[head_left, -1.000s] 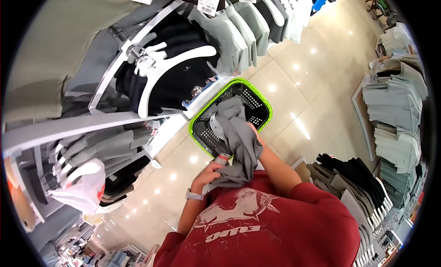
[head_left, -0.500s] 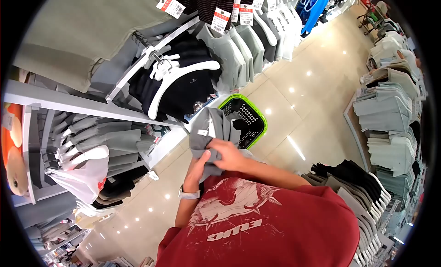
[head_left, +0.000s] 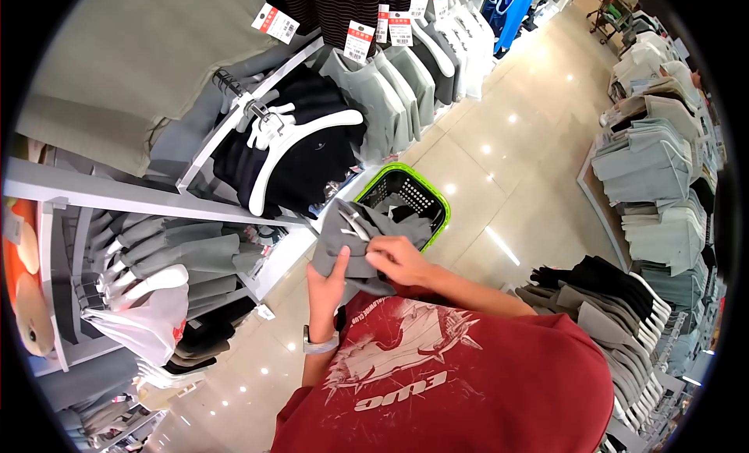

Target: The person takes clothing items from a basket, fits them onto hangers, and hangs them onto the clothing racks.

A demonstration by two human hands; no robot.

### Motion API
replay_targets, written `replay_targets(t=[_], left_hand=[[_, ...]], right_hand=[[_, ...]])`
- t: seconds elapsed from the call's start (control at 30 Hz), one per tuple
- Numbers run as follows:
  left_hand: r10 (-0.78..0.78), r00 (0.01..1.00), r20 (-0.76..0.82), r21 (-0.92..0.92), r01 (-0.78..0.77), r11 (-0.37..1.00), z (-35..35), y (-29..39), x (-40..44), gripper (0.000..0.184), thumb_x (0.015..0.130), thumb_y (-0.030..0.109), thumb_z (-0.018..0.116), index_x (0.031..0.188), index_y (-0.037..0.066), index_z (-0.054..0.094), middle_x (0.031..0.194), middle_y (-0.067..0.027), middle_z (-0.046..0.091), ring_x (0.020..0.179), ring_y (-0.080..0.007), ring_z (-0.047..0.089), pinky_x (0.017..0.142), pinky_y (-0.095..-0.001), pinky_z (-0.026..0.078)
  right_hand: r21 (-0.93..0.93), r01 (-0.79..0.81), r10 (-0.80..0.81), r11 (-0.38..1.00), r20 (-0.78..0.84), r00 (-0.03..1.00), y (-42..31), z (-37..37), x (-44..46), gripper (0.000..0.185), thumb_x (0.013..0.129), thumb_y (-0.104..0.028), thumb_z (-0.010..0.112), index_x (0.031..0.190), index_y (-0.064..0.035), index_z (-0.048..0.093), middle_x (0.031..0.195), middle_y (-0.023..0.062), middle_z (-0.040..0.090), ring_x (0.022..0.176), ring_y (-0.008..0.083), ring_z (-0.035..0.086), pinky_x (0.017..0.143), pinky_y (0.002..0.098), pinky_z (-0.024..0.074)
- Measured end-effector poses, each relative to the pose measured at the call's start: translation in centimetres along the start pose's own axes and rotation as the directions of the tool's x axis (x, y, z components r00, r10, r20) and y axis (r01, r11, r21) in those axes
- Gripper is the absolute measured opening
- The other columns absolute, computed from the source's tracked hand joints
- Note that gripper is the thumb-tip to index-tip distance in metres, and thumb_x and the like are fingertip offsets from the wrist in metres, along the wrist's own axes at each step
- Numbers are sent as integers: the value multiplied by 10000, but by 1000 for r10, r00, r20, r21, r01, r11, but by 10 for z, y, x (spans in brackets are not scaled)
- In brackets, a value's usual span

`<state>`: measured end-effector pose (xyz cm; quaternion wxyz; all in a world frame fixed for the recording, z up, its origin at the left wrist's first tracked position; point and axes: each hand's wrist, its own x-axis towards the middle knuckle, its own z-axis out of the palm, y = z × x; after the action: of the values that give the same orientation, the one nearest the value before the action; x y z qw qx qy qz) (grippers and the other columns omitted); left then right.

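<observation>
A grey garment [head_left: 331, 246] is bunched up in front of my red shirt, with small white tags or labels showing on it. My left hand [head_left: 328, 277], below a wrist band, grips the garment's near side with the thumb on top. On its other side my right hand [head_left: 396, 260] has its fingers closed at the cloth beside the white piece; the fingertips are partly hidden. Just beyond is a black basket [head_left: 443, 219] with a bright green rim, and grey cloth lies in it, partly covered by the garment.
On the left, a metal rack [head_left: 140, 192] carries grey and black clothes, with a white hanger [head_left: 269, 168] over black ones. Striped garments with price tags hang at the top. To the right stand shelves of light clothes [head_left: 640, 164] and a rack of dark clothes [head_left: 601, 289].
The garment has come away from over the basket towards my body and been gathered up. My right hand has moved left to it, beside my left hand. The basket's inside shows more grey cloth.
</observation>
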<state>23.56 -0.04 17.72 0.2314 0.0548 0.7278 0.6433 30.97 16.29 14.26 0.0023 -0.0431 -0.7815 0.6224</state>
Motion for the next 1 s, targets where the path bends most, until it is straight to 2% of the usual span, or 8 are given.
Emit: replay_targets(t=[0.03,0.33,0.4,0.53,0.57,0.67,0.8,1.0], left_hand=[[61,998,18,13,-61,998,2,4,-2,220,875,158,651,971,-40,638,848,-41,668,764,-89,580,680,-261,474],[169,984,54,200,-177,964,6,14,-12,195,849,131,663,887,-59,635,652,-63,630,611,-75,552,549,-268,452],[38,998,49,279,-50,959,4,15,-19,202,849,126,663,933,-57,644,761,-43,658,697,-88,579,620,-255,468],[98,995,-22,457,-77,886,6,24,-31,191,836,124,671,896,-55,641,712,-25,636,651,-77,541,585,-257,448],[232,968,-93,408,-175,896,11,22,-32,180,826,122,684,823,-53,644,567,-47,584,529,-68,518,492,-259,424],[321,921,-222,348,-233,908,23,30,-41,177,808,114,700,803,-52,641,559,-49,581,523,-66,514,493,-254,424],[262,957,-127,495,-168,853,23,22,-54,200,754,112,751,701,-42,636,528,-35,569,498,-67,500,473,-256,417],[230,921,-314,353,-111,929,34,7,-69,198,745,103,761,743,-62,652,582,-19,613,557,-42,519,499,-233,436]], right_hand=[[-69,180,-184,981,-54,981,13,0,5,290,910,-244,518,783,10,576,686,155,544,644,336,553,594,380,434],[-224,221,-182,949,182,966,17,-30,-3,196,818,-230,606,854,-38,608,822,104,569,699,303,595,608,380,480],[-331,365,-312,870,205,928,26,-30,-4,186,771,-194,637,873,-41,611,855,98,575,750,286,605,619,373,490],[-267,452,-372,851,300,878,26,-36,-5,189,725,-168,675,854,-43,616,900,77,589,786,273,615,634,381,498],[-251,458,-375,853,315,872,25,-41,-5,189,725,-168,675,854,-43,616,900,77,589,786,273,615,634,381,498],[-314,484,-359,817,380,852,16,-59,1,199,692,-189,725,815,-69,626,939,31,600,737,247,628,618,350,503],[-408,439,-183,801,531,827,15,-77,6,173,708,-177,692,824,-66,629,910,55,596,784,285,628,664,402,516],[-264,602,-370,754,586,721,19,-88,12,140,730,-158,683,791,-49,619,926,47,580,788,275,614,665,384,504]])
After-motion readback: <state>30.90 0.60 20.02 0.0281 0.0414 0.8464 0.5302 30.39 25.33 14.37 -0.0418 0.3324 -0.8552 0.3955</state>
